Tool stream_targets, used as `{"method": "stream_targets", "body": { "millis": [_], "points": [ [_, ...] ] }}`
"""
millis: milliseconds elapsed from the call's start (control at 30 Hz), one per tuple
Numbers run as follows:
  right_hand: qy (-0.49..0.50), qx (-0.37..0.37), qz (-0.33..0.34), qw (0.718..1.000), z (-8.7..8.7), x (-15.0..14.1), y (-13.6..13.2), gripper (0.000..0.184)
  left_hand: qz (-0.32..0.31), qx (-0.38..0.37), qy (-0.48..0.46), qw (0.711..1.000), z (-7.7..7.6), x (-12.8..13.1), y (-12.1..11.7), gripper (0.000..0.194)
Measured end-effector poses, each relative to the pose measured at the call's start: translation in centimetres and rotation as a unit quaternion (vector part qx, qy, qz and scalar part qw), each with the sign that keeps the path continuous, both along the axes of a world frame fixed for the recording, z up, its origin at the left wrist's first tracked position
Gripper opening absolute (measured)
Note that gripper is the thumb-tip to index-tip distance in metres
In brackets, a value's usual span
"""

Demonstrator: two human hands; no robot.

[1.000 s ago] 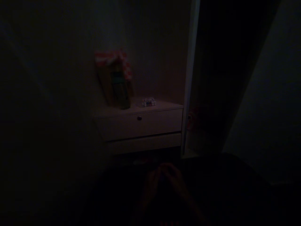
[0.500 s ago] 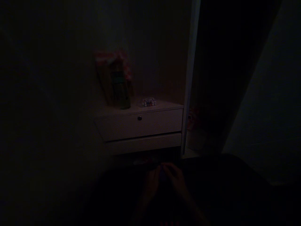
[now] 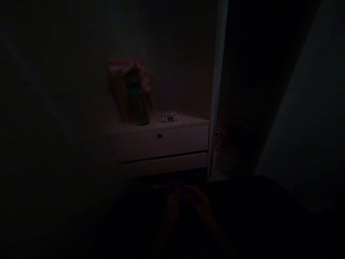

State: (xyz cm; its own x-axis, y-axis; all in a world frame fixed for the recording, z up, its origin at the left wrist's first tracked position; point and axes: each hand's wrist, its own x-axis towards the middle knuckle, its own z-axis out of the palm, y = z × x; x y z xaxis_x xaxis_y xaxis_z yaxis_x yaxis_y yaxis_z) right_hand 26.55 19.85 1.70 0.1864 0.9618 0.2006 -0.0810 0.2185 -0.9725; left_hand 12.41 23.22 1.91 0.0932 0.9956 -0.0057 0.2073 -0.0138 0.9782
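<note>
The scene is very dark. Low in the middle, my left hand (image 3: pixel 172 203) and my right hand (image 3: pixel 198 201) come close together, fingers bent inward. Between them is a small dark, bluish-purple thing (image 3: pixel 183 199), too dim for me to tell its kind. Both hands appear closed on it at the fingertips. They are in front of and below a pale drawer unit (image 3: pixel 183 142), over a black surface whose kind I cannot make out.
On the unit's top stand a green-banded bottle (image 3: pixel 138 108), a red-and-white carton-like thing (image 3: pixel 121 68) and a small whitish object (image 3: pixel 170 117). A round lock (image 3: pixel 160 135) marks the upper drawer. Right of a pale upright panel (image 3: pixel 217 72), something red (image 3: pixel 222 135) lies low.
Both hands stay together around the small thing; the right fingers have shifted slightly left toward the left hand. The view has moved a little. The things on the unit stay in place.
</note>
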Motion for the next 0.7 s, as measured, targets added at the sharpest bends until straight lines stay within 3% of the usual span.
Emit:
{"method": "stream_targets", "body": {
  "millis": [100, 267, 433, 700],
  "points": [
    [-0.017, 0.016, -0.006, 1.000, 0.3, 0.1, -0.1, 0.042, -0.026, -0.013, -0.013, 0.999, 0.4, 0.0, -0.2, 0.075],
    [-0.017, 0.022, 0.002, 1.000, 0.3, 0.2, -0.1, 0.042, -0.078, 0.050, 0.046, 0.995, 1.0, 0.1, -0.6, 0.063],
    [0.030, -0.007, 0.002, 1.000, -0.5, 0.1, 0.2, 0.047, -0.059, 0.058, 0.067, 0.994, 0.7, 0.0, -0.7, 0.063],
    [-0.002, -0.008, 0.017, 1.000, 0.0, 0.0, 0.1, 0.047, -0.069, 0.054, 0.031, 0.996, 0.3, -0.2, -0.5, 0.068]
  ]
}}
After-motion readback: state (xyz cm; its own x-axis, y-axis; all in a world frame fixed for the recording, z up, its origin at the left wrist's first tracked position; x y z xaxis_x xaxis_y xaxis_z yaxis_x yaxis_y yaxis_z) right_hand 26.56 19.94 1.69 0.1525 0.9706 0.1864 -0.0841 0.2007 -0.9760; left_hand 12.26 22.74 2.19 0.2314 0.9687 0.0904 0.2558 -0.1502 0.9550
